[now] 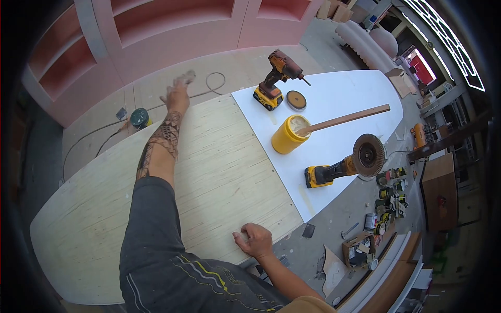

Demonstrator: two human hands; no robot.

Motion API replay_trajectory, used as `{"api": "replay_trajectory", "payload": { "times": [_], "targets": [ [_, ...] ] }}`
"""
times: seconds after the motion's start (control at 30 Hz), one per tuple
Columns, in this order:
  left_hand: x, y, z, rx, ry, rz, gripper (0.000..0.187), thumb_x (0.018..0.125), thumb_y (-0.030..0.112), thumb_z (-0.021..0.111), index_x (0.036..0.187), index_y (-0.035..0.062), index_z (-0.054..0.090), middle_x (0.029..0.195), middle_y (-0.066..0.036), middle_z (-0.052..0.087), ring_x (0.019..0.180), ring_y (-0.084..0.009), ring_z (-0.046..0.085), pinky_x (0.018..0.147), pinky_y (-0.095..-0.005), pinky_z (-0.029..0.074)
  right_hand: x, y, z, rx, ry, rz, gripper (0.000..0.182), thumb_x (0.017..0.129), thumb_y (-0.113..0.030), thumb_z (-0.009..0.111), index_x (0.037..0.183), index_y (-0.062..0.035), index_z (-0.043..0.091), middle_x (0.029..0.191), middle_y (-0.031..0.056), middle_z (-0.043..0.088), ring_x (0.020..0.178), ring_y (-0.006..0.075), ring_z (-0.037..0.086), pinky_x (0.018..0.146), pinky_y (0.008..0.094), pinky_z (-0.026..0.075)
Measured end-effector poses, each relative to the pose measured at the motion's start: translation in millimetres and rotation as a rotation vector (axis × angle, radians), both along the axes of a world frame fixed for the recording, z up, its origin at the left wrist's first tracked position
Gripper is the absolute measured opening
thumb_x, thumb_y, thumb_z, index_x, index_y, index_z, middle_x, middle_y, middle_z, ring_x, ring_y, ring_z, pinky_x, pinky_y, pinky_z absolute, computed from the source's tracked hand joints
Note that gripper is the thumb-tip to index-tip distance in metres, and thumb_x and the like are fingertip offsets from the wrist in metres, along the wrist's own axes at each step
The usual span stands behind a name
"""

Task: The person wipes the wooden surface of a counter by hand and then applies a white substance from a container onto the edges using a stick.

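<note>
My left hand is stretched out past the far edge of a pale plywood board. Its fingers look extended and the thumb stands apart; the fingertips are smeared by motion, and nothing shows in it. My right hand rests at the board's near edge, fingers curled in, with nothing visible in them. On the white panel joined to the plywood stand a yellow tub of pale paste with a wooden stick in it, a cordless driver, a round disc and an angle grinder with a flap disc.
A pink shelf unit stands beyond the board. A green-topped power tool with a cable is by the far edge. On the floor to the right are several paint cans, a cardboard box and stacked boards.
</note>
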State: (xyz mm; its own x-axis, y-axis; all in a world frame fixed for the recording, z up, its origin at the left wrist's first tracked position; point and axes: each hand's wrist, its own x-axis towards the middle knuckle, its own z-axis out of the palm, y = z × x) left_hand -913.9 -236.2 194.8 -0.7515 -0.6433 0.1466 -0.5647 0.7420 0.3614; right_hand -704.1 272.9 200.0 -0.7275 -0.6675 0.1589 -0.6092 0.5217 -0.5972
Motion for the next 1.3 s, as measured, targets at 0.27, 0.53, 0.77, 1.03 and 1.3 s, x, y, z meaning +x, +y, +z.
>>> {"api": "replay_trajectory", "payload": {
  "times": [0.27, 0.53, 0.77, 1.03, 1.3],
  "targets": [
    [40.6, 136.1, -21.4, -0.209, 0.087, -0.943, 0.042, 0.107, 0.026, 0.062, 0.148, 0.0135, 0.059, 0.155, -0.013, 0.06, 0.149, -0.0307, 0.053, 0.128, -0.0605, 0.03, 0.9, 0.5, 3.1, 0.0, -0.012, 0.016, 0.033, 0.086, -0.037, 0.085, 0.081, -0.0109, 0.066, 0.076, 0.0091, 0.069, 0.068, 0.0301, 0.069, 0.06, 0.04, 0.054],
    [-33.4, 50.7, -13.1, -0.046, -0.086, 0.059, 0.042, 0.112, 0.029, 0.052, 0.149, 0.0112, 0.058, 0.156, -0.014, 0.058, 0.155, -0.0344, 0.044, 0.128, -0.0684, 0.02, 0.7, 0.5, -1.2, 0.003, -0.011, 0.008, 0.033, 0.087, -0.037, 0.085, 0.082, -0.0105, 0.066, 0.076, 0.0097, 0.068, 0.069, 0.0311, 0.069, 0.062, 0.0417, 0.055],
    [32.2, 168.1, -48.8, -0.075, 0.16, -0.334, 0.053, 0.11, 0.029, 0.054, 0.159, 0.0085, 0.049, 0.169, -0.015, 0.047, 0.159, -0.0376, 0.038, 0.127, -0.0691, 0.021, 0.0, -0.2, 0.6, -0.013, -0.033, 0.0, 0.032, 0.088, -0.036, 0.083, 0.081, -0.0092, 0.066, 0.074, 0.0112, 0.067, 0.069, 0.0336, 0.068, 0.063, 0.0433, 0.054],
    [177.1, 244.2, -24.4, -0.007, 0.174, -0.726, 0.047, 0.105, 0.016, 0.059, 0.151, 0.0072, 0.055, 0.157, -0.019, 0.055, 0.148, -0.0399, 0.048, 0.129, -0.0554, 0.031, 1.8, 1.3, -18.7, -0.039, 0.014, -0.057, 0.029, 0.092, -0.033, 0.08, 0.082, -0.0083, 0.069, 0.069, 0.0092, 0.065, 0.062, 0.0301, 0.066, 0.062, 0.0418, 0.053],
    [576.5, -67.2, -14.5, 0.087, -0.091, 0.969, 0.047, 0.11, 0.033, 0.052, 0.155, 0.0199, 0.056, 0.152, -0.016, 0.06, 0.148, -0.0379, 0.051, 0.123, -0.0559, 0.037, 0.9, 8.6, -17.6, -0.309, -0.146, -0.044, 0.03, 0.095, -0.033, 0.078, 0.087, -0.0048, 0.071, 0.066, 0.0093, 0.062, 0.059, 0.0245, 0.061, 0.061, 0.0388, 0.05]
  ]
}}
